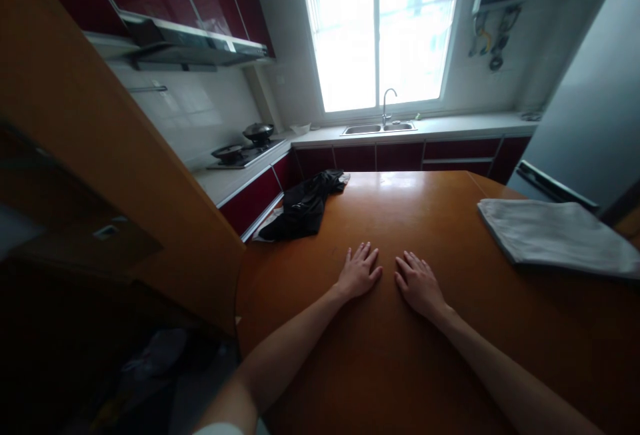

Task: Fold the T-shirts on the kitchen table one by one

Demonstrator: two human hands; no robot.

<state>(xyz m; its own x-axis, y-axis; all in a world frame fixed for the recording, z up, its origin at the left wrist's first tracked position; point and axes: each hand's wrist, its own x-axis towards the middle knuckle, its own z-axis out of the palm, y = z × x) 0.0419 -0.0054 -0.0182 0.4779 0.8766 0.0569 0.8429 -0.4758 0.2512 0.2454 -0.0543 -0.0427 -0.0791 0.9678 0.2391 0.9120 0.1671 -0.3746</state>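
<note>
My left hand point(359, 272) lies flat, palm down, on the brown wooden table point(385, 215), its fingers spread. Beside it, a short gap to the right, my right hand point(419, 283) rests the same way with fingers stretched forward. Neither hand holds anything. Beyond my left hand, at the table's far left edge, is a crumpled black garment point(305, 207) with some white at its ends. To the right of my right hand lies a folded light grey cloth point(555, 232).
A counter with a double sink point(363, 129) and tap runs under the window. Two covered pans point(259, 131) stand on the gas stove at the left, below a range hood point(200, 48). A wooden panel point(165, 208) borders the table's left; a fridge point(585, 108) stands right.
</note>
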